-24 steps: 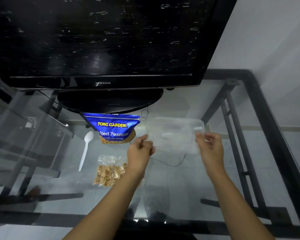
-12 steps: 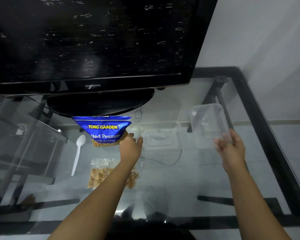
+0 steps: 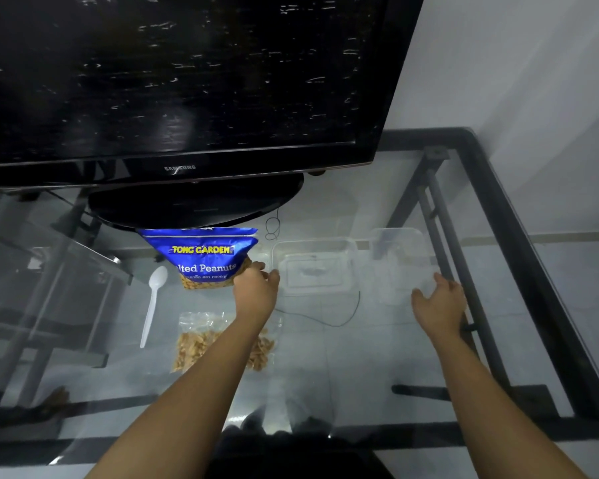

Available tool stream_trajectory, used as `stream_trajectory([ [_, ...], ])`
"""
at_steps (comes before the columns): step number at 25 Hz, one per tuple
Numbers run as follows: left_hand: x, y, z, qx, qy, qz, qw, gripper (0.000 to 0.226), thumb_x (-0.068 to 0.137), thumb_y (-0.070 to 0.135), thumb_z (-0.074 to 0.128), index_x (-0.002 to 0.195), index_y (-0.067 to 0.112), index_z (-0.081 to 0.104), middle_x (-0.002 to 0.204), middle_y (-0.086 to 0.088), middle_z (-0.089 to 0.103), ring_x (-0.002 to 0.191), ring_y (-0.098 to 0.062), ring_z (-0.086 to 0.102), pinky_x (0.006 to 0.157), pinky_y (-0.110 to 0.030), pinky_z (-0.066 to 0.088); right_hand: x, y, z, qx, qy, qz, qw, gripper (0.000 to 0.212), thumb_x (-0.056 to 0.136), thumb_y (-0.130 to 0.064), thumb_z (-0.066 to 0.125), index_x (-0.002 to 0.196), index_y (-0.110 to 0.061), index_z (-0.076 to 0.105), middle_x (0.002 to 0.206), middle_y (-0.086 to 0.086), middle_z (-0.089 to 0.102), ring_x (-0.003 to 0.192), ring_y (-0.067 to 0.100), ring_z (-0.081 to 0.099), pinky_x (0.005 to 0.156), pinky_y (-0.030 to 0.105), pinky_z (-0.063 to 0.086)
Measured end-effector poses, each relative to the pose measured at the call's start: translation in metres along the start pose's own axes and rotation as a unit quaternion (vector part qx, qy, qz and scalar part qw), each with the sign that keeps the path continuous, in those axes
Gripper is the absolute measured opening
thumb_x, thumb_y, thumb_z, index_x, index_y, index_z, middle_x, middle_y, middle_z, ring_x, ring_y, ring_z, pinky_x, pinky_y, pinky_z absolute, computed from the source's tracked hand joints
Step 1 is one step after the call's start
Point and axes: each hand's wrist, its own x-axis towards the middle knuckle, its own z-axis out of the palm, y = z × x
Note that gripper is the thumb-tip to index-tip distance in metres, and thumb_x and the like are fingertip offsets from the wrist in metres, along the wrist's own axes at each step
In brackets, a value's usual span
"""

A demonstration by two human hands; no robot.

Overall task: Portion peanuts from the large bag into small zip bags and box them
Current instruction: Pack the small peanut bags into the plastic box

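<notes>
The blue large peanut bag [image 3: 201, 257] stands in front of the TV base. A small zip bag [image 3: 194, 344] filled with peanuts lies nearer to me, partly under my left forearm. The clear plastic box [image 3: 313, 267] sits open on the glass at centre. My left hand [image 3: 256, 288] pinches its left rim, beside the big bag. The clear lid [image 3: 400, 261] lies flat to the right of the box. My right hand [image 3: 438, 302] rests at the lid's near edge with fingers spread.
A white plastic spoon [image 3: 153, 302] lies left of the bags. A black TV [image 3: 187, 91] on its stand fills the back of the glass table [image 3: 360, 368]. A thin black cable [image 3: 325, 321] curls in front of the box. The table's black frame [image 3: 519, 236] runs along the right.
The lid came off the box. My right hand carried it to the right and lowered it onto the glass, then loosened its fingers. My left hand stayed on the box's left rim.
</notes>
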Motion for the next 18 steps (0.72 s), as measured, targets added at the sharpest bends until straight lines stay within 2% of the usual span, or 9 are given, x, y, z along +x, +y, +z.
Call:
stream_trajectory([
  [2, -0.005, -0.006, -0.008, -0.004, 0.008, 0.015, 1.000, 0.029, 0.089, 0.016, 0.057, 0.110, -0.005, 0.059, 0.094, -0.017, 0.069, 0.084, -0.026, 0.063, 0.076, -0.031, 0.046, -0.022, -0.009, 0.003, 0.004, 0.044, -0.068, 0.997, 0.045, 0.085, -0.010, 0.060, 0.128, -0.004, 0.047, 0.130, 0.023, 0.042, 0.121, 0.037, 0.042, 0.102, 0.045, 0.041],
  [4, -0.011, -0.020, -0.023, 0.014, 0.008, 0.036, 0.999, 0.023, 0.089, 0.012, 0.055, 0.106, -0.002, 0.061, 0.085, -0.017, 0.068, 0.075, -0.024, 0.058, 0.068, -0.027, 0.041, -0.058, -0.023, 0.009, 0.047, 0.054, -0.158, 0.985, 0.034, 0.085, -0.005, 0.058, 0.119, -0.006, 0.052, 0.118, 0.016, 0.046, 0.108, 0.026, 0.048, 0.092, 0.034, 0.044],
  [6, -0.016, -0.040, -0.041, 0.030, -0.002, 0.035, 0.999, 0.021, 0.087, 0.008, 0.054, 0.103, 0.000, 0.064, 0.083, -0.019, 0.068, 0.078, -0.031, 0.060, 0.068, -0.027, 0.039, -0.097, -0.035, 0.023, 0.066, -0.019, -0.225, 0.972, 0.026, 0.086, -0.004, 0.057, 0.112, -0.007, 0.054, 0.107, 0.006, 0.046, 0.096, 0.019, 0.051, 0.081, 0.028, 0.043],
  [9, -0.028, -0.068, -0.067, 0.057, -0.042, 0.014, 0.997, 0.024, 0.084, 0.008, 0.056, 0.106, 0.006, 0.068, 0.092, -0.016, 0.072, 0.090, -0.030, 0.064, 0.077, -0.025, 0.043, -0.138, -0.044, 0.054, 0.060, -0.165, -0.273, 0.946, 0.017, 0.086, -0.008, 0.057, 0.103, -0.010, 0.057, 0.099, 0.000, 0.048, 0.090, 0.020, 0.058, 0.078, 0.030, 0.048],
  [11, -0.039, -0.085, -0.077, 0.090, -0.053, 0.010, 0.994, 0.024, 0.083, 0.009, 0.058, 0.105, 0.006, 0.068, 0.096, -0.015, 0.071, 0.094, -0.030, 0.064, 0.081, -0.028, 0.045, -0.157, -0.052, 0.075, 0.037, -0.230, -0.275, 0.933, 0.017, 0.087, -0.016, 0.058, 0.103, -0.011, 0.056, 0.099, 0.000, 0.048, 0.093, 0.020, 0.059, 0.080, 0.031, 0.048],
  [13, -0.051, -0.094, -0.079, 0.126, -0.054, 0.002, 0.991, 0.027, 0.084, 0.014, 0.058, 0.107, 0.004, 0.066, 0.101, -0.017, 0.068, 0.096, -0.032, 0.062, 0.082, -0.031, 0.046, -0.173, -0.063, 0.091, 0.013, -0.267, -0.250, 0.931, 0.026, 0.087, -0.025, 0.060, 0.108, -0.012, 0.052, 0.103, 0.000, 0.043, 0.095, 0.021, 0.055, 0.082, 0.029, 0.046],
  [15, -0.062, -0.096, -0.072, 0.144, -0.054, -0.012, 0.988, 0.030, 0.085, 0.019, 0.057, 0.110, 0.001, 0.061, 0.102, -0.019, 0.066, 0.095, -0.033, 0.061, 0.079, -0.033, 0.046, -0.183, -0.072, 0.101, 0.009, -0.267, -0.219, 0.939, 0.035, 0.083, -0.027, 0.065, 0.111, -0.012, 0.050, 0.105, -0.001, 0.037, 0.095, 0.021, 0.053, 0.083, 0.029, 0.047],
  [18, -0.074, -0.093, -0.062, 0.140, -0.053, -0.015, 0.989, 0.033, 0.086, 0.023, 0.060, 0.111, 0.002, 0.057, 0.098, -0.016, 0.068, 0.093, -0.030, 0.063, 0.075, -0.032, 0.047, -0.191, -0.082, 0.107, 0.035, -0.261, -0.155, 0.952, 0.038, 0.078, -0.016, 0.072, 0.108, -0.012, 0.049, 0.112, 0.003, 0.036, 0.088, 0.016, 0.051, 0.079, 0.025, 0.048],
])
